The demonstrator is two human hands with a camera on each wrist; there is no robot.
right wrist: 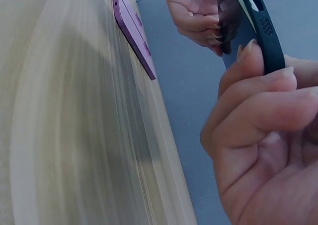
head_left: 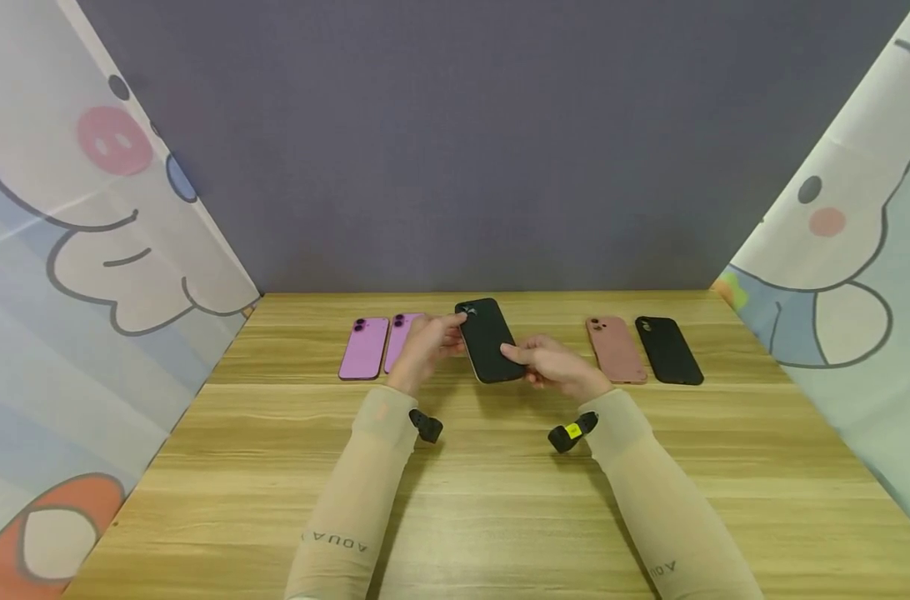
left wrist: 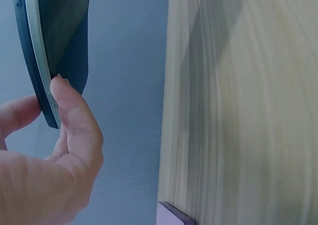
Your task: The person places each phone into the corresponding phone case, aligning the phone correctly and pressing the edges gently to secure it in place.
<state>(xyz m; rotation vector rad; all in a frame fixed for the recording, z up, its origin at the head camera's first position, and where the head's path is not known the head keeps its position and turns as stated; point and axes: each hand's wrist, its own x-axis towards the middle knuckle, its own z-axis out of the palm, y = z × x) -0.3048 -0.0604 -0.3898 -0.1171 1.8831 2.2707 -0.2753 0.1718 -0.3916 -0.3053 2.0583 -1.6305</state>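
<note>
Both hands hold a phone in a black case (head_left: 489, 342) tilted above the table, its back with the camera corner facing up in the head view. My left hand (head_left: 428, 346) pinches the upper left edge between thumb and fingers. At the lower right end, my right hand (head_left: 556, 364) grips it with the thumb flat on the back and fingers curled underneath. A pale phone edge (left wrist: 37, 41) runs between the dark case and the glossy screen in the left wrist view. The case's bottom edge (right wrist: 266, 29), with a port opening and speaker holes, shows in the right wrist view.
Two purple phones (head_left: 364, 348) lie side by side at the left, the inner one partly behind the left hand. To the right lie a pink phone case (head_left: 617, 350) and a black phone case (head_left: 669, 350). A grey panel (head_left: 485, 150) rises behind the wooden table (head_left: 492, 517).
</note>
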